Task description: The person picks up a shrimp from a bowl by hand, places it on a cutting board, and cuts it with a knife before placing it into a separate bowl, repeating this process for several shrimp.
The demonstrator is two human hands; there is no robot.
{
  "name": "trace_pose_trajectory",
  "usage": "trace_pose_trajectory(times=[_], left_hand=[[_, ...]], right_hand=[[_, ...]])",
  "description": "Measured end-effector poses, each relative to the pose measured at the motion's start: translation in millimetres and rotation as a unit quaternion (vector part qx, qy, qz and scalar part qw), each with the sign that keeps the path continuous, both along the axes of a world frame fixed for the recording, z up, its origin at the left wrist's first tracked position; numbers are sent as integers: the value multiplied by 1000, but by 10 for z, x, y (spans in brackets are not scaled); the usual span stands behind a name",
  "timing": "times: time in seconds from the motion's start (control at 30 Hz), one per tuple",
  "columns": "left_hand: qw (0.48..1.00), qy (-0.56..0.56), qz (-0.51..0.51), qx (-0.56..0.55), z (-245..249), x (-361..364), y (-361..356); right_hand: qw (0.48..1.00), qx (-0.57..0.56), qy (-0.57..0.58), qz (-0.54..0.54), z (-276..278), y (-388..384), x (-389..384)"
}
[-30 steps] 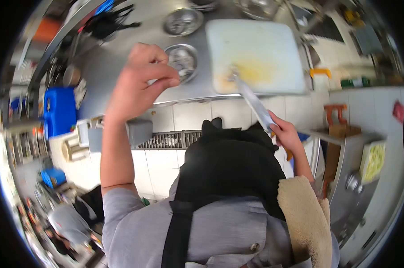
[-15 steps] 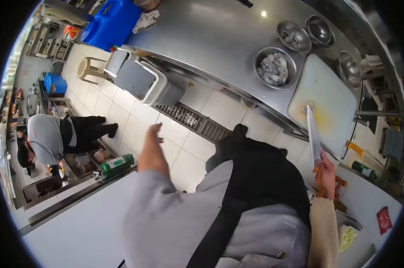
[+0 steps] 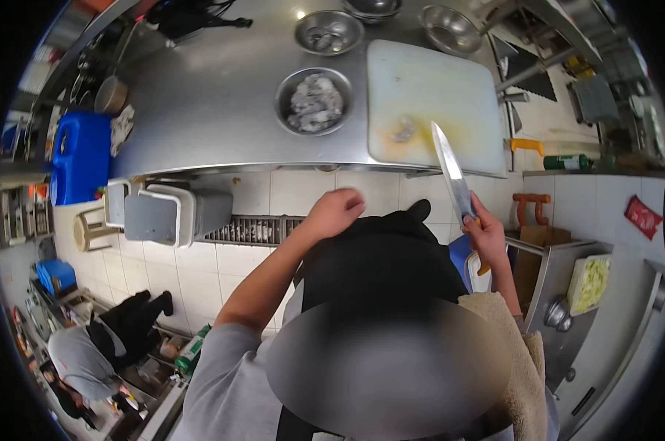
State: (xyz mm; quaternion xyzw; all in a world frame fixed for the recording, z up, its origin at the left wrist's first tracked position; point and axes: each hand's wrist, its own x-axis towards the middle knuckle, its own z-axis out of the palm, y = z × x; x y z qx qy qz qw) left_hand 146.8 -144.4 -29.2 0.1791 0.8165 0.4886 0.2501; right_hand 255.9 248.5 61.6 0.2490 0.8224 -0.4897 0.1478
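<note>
My right hand (image 3: pixel 485 234) is wrapped around the orange-yellow handle of a kitchen knife (image 3: pixel 452 170). The blade points up and forward, its tip over the near edge of a white cutting board (image 3: pixel 439 84). On the board's yellow-stained near part lies a small greyish, wet-looking piece (image 3: pixel 404 129). Left of the board, a steel bowl (image 3: pixel 279 110) holds grey-white raw pieces (image 3: pixel 316 103), perhaps seafood. In front of my apron, off the counter's edge, my left hand (image 3: pixel 338 212) hangs with loosely curled fingers and nothing visible in it.
More steel bowls (image 3: pixel 297 37) stand at the back of the steel counter (image 3: pixel 207 95). A blue jerrycan (image 3: pixel 83 158) is at its left end. Below are grey bins (image 3: pixel 152 218) and a floor drain (image 3: pixel 252 230). Another person (image 3: pixel 90 356) bends over at lower left.
My view has turned toward the counter and board. My left hand has come in nearer the counter, its fingers more curled. The knife remains in my right hand.
</note>
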Motion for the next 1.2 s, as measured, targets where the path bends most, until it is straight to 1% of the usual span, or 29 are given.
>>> trace_pose_trajectory(times=[0.07,0.1,0.13,0.17,0.2,0.23,0.3,0.33,0.37,0.43,0.47,0.5,0.53,0.57,0.63,0.67,0.83,0.97,1.13,1.17,1.2], left_hand=[[988,150,34,-14,237,-252,521],[970,231,66,-18,243,-433,754],[945,311,98,-19,241,-634,956],[930,343,113,-59,237,-816,1118],[913,375,130,-98,232,-977,1265],[914,376,122,-94,172,-1132,1351],[942,315,-10,-113,0,-1361,1362],[942,321,-51,-90,24,-1394,1324],[942,320,-56,-89,41,-1408,1298],[944,318,-42,-72,38,-1381,1242],[945,314,-48,-74,27,-1360,1231],[943,325,-28,-67,20,-1342,1225],[940,337,-5,-60,15,-1328,1238],[941,334,-6,-60,11,-1320,1256],[926,377,-14,-8,3,-1315,1284],[927,376,-13,-7,5,-1317,1297],[933,358,-26,-38,25,-1325,1320],[935,352,-31,-39,31,-1339,1323],[938,340,-40,-55,-1,-1396,1367],[937,342,-42,-56,-2,-1398,1373],[939,331,-33,-88,27,-1396,1379]], right_hand=[[996,88,29,18,-52,32,38],[996,88,29,9,-44,42,37],[992,112,48,27,-22,30,27],[987,136,67,46,11,3,14],[984,164,52,51,132,-54,-21],[984,165,51,43,161,-69,-22],[977,183,79,75,208,-71,-20],[972,203,59,101,282,-95,-41],[973,203,57,96,261,-76,-45],[938,277,114,172,186,-77,-37],[934,281,130,179,161,-91,-44],[935,278,127,177,151,-109,-64],[927,303,115,190,144,-118,-91],[917,327,104,203,143,-125,-114],[913,338,94,211,154,-136,-149],[907,350,85,217,168,-139,-163],[900,359,64,238,284,-174,-188],[904,348,51,243,241,-279,-245],[908,338,94,229,-242,-475,-554],[912,326,113,222,-287,-486,-586],[912,325,114,220,-242,-479,-593]])
